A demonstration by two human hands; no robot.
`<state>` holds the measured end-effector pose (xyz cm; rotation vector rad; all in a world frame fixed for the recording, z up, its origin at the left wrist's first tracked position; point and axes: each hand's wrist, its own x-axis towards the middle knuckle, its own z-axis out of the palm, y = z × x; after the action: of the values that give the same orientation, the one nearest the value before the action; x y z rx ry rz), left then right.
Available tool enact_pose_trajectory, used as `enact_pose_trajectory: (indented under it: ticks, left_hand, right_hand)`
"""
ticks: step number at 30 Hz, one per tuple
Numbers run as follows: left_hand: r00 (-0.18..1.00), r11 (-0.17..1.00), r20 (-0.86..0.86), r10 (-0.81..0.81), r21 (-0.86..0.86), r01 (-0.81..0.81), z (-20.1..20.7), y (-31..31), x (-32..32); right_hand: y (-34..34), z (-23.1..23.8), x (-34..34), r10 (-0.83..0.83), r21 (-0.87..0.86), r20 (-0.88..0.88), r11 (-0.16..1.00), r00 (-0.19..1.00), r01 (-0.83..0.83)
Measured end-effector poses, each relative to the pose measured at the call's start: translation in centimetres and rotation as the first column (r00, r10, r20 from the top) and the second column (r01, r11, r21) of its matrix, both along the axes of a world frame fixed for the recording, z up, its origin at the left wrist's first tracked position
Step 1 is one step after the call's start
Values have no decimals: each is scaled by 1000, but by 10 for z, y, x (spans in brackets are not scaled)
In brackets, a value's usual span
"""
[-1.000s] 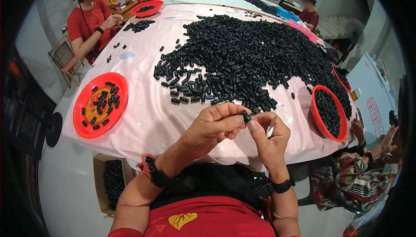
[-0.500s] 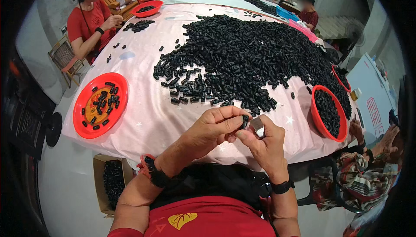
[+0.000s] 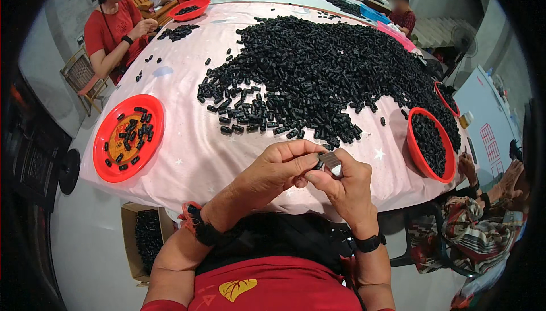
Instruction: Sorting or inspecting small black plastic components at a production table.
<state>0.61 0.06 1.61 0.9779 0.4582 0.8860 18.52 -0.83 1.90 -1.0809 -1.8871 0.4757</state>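
Broad table [image 3: 187,157] draped in a pale pink star-dotted cloth, filling most of the view. Across its middle and far side, a sprawling heap of small black cylindrical parts [image 3: 335,66], thinning to scattered pieces along the near edge. At the left rim, a round red tray [image 3: 102,163] with a loose handful of the same black pieces; at the right rim, a red bowl [image 3: 429,143] filled nearly to the brim with them. On the floor under the near-left corner, a cardboard box [image 3: 129,242] also holding black pieces. Beyond the left corner, a seated person in a red shirt [image 3: 111,26], hands busy near another red tray [image 3: 189,9] at the far left edge. Just off the table's near edge, above the lap, both hands brought together and touching: left hand [image 3: 278,171] with fingers curled and fingertips pressed together on one small black part [image 3: 319,165], right hand [image 3: 347,188] with thumb and forefinger pinching a small flat silvery metal piece [image 3: 331,162] held right against that part. Dark bands on both wrists.
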Motion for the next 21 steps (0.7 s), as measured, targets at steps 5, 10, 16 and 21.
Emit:
enact_pose_trajectory:
  ticks: [5,10,16,21]
  left_hand:
    - [1000,1000,-9,12,-9,-12,-1,0,0]
    - [999,999,-41,32,33,-30,-2,2,1]
    - [1000,999,-28,11,37,-10,-1,1,-1]
    - [999,1000,-34,13,21,-13,-2,1,0]
  right_hand:
    - [0,-1,-1,-12,26,26,1000,1000,11]
    - [1,-4,-2,-40,93,97,995,994,31]
    - [1,-2,0,-30,77,74,997,997,24]
    - [2,-4,0,-27,52,73,998,997,24]
